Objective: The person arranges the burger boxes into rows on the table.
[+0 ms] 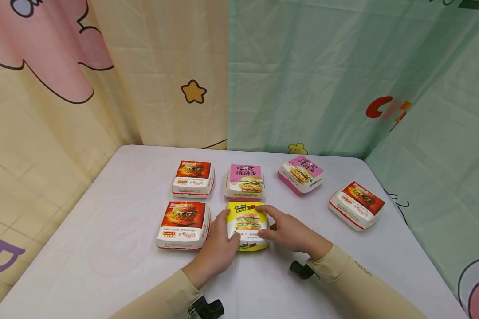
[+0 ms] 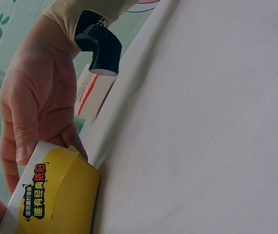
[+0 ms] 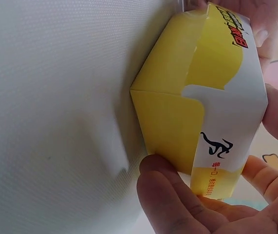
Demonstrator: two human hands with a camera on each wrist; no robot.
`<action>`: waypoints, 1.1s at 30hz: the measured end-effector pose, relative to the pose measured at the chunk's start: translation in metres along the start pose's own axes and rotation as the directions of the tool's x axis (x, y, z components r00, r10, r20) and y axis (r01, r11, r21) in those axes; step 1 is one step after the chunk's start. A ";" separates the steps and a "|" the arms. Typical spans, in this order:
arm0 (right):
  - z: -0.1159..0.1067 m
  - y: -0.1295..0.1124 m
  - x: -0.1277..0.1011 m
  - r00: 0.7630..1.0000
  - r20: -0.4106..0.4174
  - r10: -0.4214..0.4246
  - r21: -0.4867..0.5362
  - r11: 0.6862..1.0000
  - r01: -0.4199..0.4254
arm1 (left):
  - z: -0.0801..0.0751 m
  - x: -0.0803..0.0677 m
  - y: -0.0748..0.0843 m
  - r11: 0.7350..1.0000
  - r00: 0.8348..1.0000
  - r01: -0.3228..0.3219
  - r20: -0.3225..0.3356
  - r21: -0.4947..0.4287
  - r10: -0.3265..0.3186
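A yellow and white burger box point(image 1: 245, 217) lies on the white table between both hands. My left hand point(image 1: 216, 252) grips its left side, thumb at the near left corner of the lid. On the opposite side my right hand point(image 1: 293, 231) holds it, with thumb and index finger on the lid's right edge. The left wrist view shows the left hand point(image 2: 39, 92) along the edge of the box point(image 2: 63, 195). In the right wrist view, the fingers of the right hand point(image 3: 212, 217) curl at the side of the box point(image 3: 177, 112); part of the left hand appears behind.
Two red-topped burger boxes, a near one point(image 1: 183, 223) and a far one point(image 1: 193, 177), stand left. A pink-topped box point(image 1: 245, 181) sits directly behind the yellow one. Another pink box point(image 1: 301, 173) and a red-topped box point(image 1: 357, 204) lie angled at right. Curtains surround the table point(image 1: 115, 248).
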State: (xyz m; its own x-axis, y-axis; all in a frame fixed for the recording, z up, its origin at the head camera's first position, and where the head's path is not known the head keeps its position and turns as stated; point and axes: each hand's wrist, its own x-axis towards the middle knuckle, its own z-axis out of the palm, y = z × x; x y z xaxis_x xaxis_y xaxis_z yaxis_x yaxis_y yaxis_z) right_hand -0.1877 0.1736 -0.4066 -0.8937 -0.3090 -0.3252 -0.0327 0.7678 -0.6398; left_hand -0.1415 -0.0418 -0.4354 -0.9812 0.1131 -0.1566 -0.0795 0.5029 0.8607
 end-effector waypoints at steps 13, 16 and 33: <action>0.001 0.000 0.001 1.000 0.002 0.005 0.012 1.000 -0.005 | -0.001 0.001 -0.001 1.000 1.000 0.002 0.003 0.003 -0.002; 0.001 -0.001 0.001 1.000 0.002 0.013 0.024 1.000 -0.013 | -0.001 0.001 -0.001 1.000 1.000 0.005 0.004 -0.002 -0.005; 0.004 0.002 0.001 1.000 -0.020 0.000 0.039 0.999 0.000 | 0.000 0.000 -0.002 1.000 1.000 -0.003 0.003 -0.004 0.003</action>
State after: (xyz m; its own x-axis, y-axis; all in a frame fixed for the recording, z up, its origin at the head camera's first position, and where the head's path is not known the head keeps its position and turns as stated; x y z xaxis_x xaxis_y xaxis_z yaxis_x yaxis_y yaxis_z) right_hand -0.1864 0.1729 -0.4114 -0.9025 -0.2974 -0.3115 -0.0157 0.7455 -0.6663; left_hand -0.1413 -0.0425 -0.4369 -0.9809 0.1170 -0.1554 -0.0772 0.4988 0.8633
